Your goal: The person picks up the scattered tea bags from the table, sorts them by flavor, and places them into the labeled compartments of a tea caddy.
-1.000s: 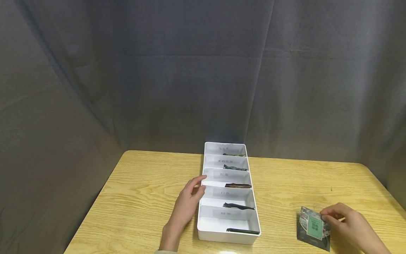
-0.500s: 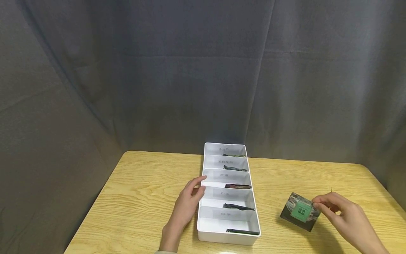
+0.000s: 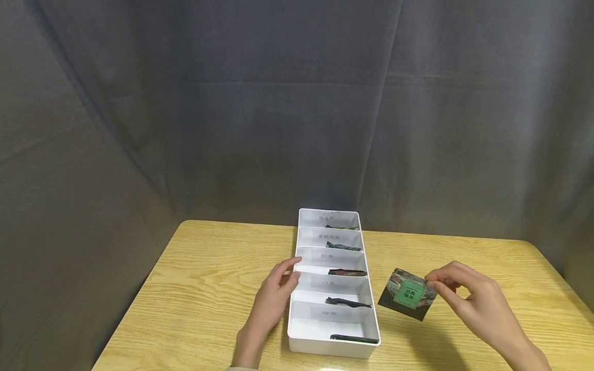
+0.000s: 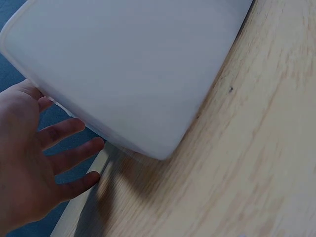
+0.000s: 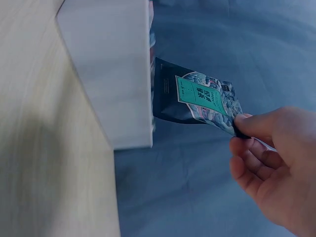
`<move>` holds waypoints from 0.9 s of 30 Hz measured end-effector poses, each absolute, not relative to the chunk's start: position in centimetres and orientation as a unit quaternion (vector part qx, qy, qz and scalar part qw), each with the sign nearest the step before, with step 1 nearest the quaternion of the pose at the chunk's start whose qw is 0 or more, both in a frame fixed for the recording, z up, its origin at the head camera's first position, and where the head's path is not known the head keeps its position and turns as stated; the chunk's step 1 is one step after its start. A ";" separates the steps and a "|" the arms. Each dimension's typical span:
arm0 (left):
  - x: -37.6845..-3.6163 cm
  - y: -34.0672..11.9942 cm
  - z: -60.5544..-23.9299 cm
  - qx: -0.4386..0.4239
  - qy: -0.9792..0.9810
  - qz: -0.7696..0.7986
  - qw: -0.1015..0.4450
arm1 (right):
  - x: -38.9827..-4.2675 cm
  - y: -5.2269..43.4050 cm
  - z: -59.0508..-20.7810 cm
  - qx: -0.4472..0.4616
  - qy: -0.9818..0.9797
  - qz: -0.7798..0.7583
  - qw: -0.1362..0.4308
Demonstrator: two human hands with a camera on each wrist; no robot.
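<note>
— What's the right hand (image 3: 473, 301) got?

— A packet (image 3: 407, 294), dark with a green label. Thumb and forefinger pinch it by one corner, and it hangs tilted in the air above the surface (image 3: 209, 288), just to the right of the tray (image 3: 292, 304) and level with the second compartment from the near end.

— Is it touching the tray?

— No, there is a small gap between its left corner and the tray's right wall. From the right wrist view the packet (image 5: 197, 98) sits just past the tray's (image 5: 108, 74) edge, held by the fingertips (image 5: 242, 123).

— And the left hand (image 3: 274, 296)?

— Resting against the tray's left wall, about halfway along. Fingers are relaxed and fairly straight, gripping nothing; the fingertips lie at the rim by the middle divider. The left wrist view shows the hand (image 4: 29, 163) spread loosely beside the white wall (image 4: 133, 69).

— What's in the tray?

— Five compartments in a row, each with a small label on its far wall and a dark packet lying in it. The labels are too small for me to read.
</note>
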State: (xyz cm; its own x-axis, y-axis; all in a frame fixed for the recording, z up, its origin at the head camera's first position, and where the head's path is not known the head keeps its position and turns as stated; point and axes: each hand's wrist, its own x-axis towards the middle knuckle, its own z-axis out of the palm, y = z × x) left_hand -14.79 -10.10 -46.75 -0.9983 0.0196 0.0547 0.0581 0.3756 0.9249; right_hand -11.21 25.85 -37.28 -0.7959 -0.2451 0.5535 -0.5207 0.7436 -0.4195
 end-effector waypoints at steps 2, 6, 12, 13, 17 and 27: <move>-14.8 -10.1 -46.8 -0.021 -0.829 -0.558 0.017 | -11.4 25.0 -36.9 0.227 -0.898 0.288 0.244; -14.8 -10.1 -46.8 -0.024 -0.829 -0.558 0.017 | -11.8 23.6 -36.2 0.266 -0.885 0.288 0.252; -14.8 -10.2 -46.9 -0.027 -0.827 -0.562 0.016 | -12.0 21.9 -35.7 0.314 -0.865 0.313 0.235; -14.8 -10.2 -46.9 -0.028 -0.827 -0.562 0.017 | -12.0 21.6 -35.7 0.319 -0.862 0.317 0.232; -14.7 -10.2 -46.8 -0.031 -0.827 -0.561 0.018 | -11.9 20.3 -35.6 0.344 -0.847 0.333 0.231; -14.8 -10.3 -46.9 -0.032 -0.828 -0.559 0.020 | -12.0 17.7 -36.8 0.390 -0.820 0.360 0.215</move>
State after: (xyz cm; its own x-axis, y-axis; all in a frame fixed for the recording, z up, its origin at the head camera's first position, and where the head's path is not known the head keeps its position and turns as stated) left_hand -14.83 -10.25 -46.93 -0.9971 0.0302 0.0698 0.0760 0.3729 0.9247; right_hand -12.03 17.69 -36.80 -0.6044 -0.4845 0.6325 -0.7935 0.4372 -0.4233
